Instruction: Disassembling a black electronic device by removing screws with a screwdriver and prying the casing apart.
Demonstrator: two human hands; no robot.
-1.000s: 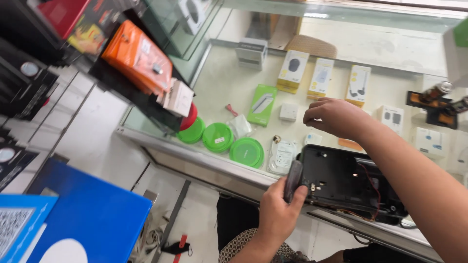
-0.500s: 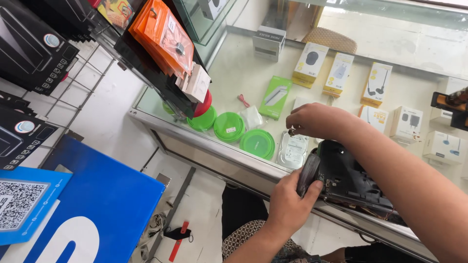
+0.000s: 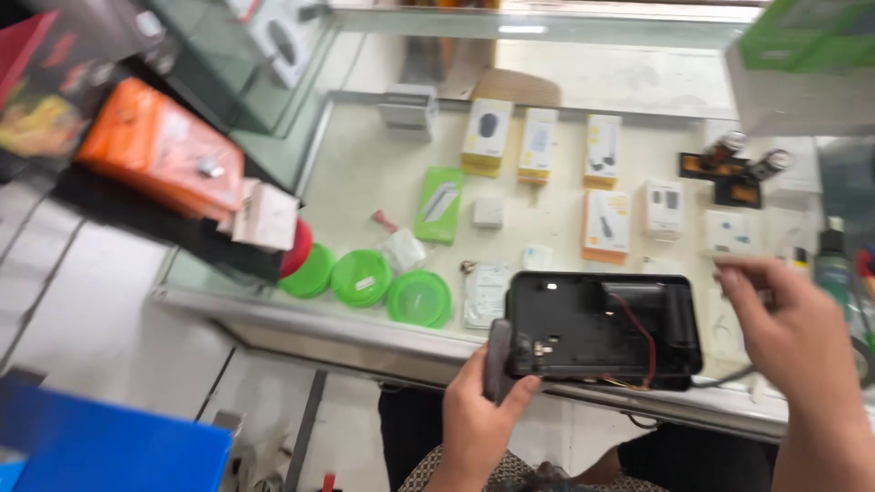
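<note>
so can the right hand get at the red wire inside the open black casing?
Probably yes: the right hand hovers beside the black casing, whose inside lies open, and nothing covers the red wire.

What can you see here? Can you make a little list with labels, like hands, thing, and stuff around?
Place: glass display counter
Left hand: holds the left end of the black open device
Right hand: raised beside the device's right end, fingers pinched; what it holds is too blurred to tell
Device: lies flat on the counter, a red wire showing inside
Under the glass: three green round lids, small boxed items
</note>
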